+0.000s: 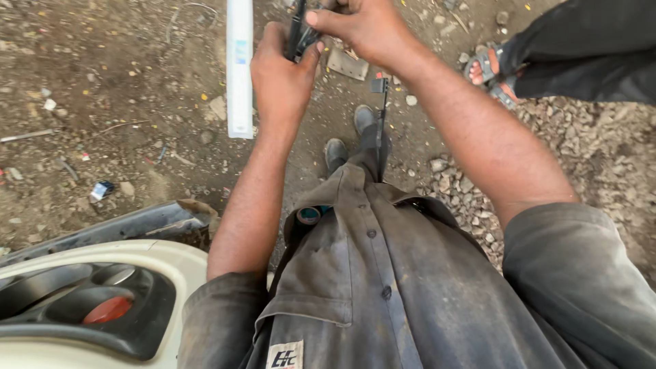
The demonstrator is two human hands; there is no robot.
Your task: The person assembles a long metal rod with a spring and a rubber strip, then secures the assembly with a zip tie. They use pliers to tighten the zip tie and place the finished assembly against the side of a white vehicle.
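1. Nearest the camera, a grey work shirt (383,287) is filling the lower frame; a small white patch (284,355) is sitting on its pocket flap, and a roll of tape (309,215) is poking out at the waist.
2. At the lower left, a cream vehicle body panel (102,256) is showing a dark recess (82,307) that is holding a red lamp lens (108,309).
3. Below the arms, two dark shoes (348,137) are standing on the ground, and a thin black strip with a small clip on top (380,123) is hanging down in front of them.
4. The left hand (281,75) is wrapping its fingers tightly round a black hand tool (298,34), held upright near the top edge of the frame.
5. The right hand (362,27) is pinching the same tool from the other side, fingers closed on it.
6. Just left of the left hand, a long white strip (239,68) with a pale blue label is lying flat.
7. The ground (123,89) is looking like packed dirt with litter; loose gravel (465,184) is spreading on the right.
8. At the upper right, another person's sandalled foot (488,68) is resting.
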